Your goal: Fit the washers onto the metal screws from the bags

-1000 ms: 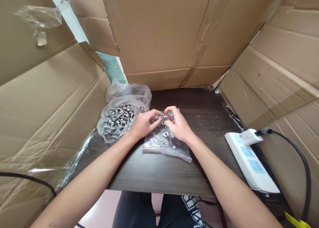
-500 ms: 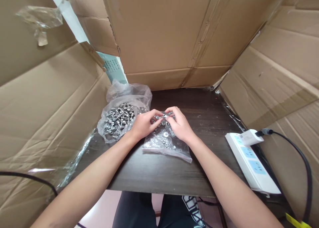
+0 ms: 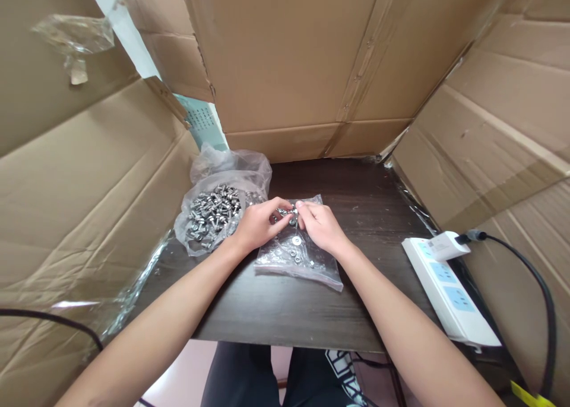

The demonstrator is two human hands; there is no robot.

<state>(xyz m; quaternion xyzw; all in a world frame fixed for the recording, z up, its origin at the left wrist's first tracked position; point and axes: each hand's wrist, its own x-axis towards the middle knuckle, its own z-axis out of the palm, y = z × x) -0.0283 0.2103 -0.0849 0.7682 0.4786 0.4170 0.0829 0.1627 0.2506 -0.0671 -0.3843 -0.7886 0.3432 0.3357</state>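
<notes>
Over a clear zip bag (image 3: 276, 263), my left hand (image 3: 258, 223) pinches a small shiny bolt (image 3: 293, 212) between thumb and index finger. My right hand (image 3: 321, 226) is closed at the bolt's other end, its thumb and curled fingers pressed together there. Whether a nut or washer sits on the bolt is too small to tell. Loose washers and nuts, among them a wide flat washer (image 3: 296, 241), lie on or in the zip bag. Left of my left hand stands an opened plastic bag (image 3: 181, 228) full of metal bolts (image 3: 216, 208).
Cardboard walls (image 3: 294, 57) enclose the dark wooden table (image 3: 356, 187) at the back and both sides. A white power strip (image 3: 449, 288) with a plugged-in adapter (image 3: 445, 245) lies at the right, its black cable (image 3: 541, 282) curving down. Another cable (image 3: 48, 316) runs at the left.
My right thumb and fingers have shifted and drawn closer together at the bolt, with the index finger curled lower. My left hand stays nearly still; the bags have hardly moved.
</notes>
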